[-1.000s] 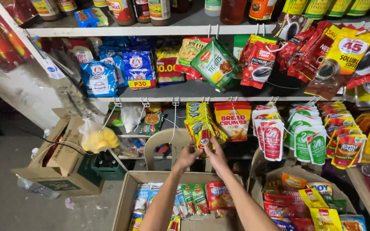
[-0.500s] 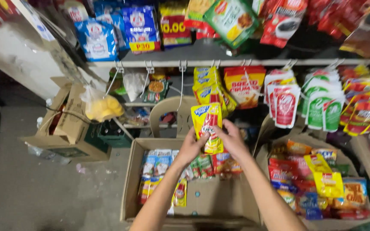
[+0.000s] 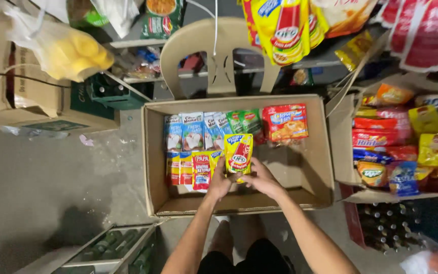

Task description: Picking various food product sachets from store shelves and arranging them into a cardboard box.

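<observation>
Both hands, the left hand and right hand, grip one yellow sauce pouch upright just over the cardboard box. Pouches and packets already stand in rows along the box's far side, while its near part looks bare. Beyond stands a beige plastic chair.

Both hands hold one yellow sauce pouch upright over an open cardboard box. The left hand grips its lower left edge; the right hand grips its lower right. Sachets line the box's far wall. A beige plastic chair stands behind the box.
</observation>
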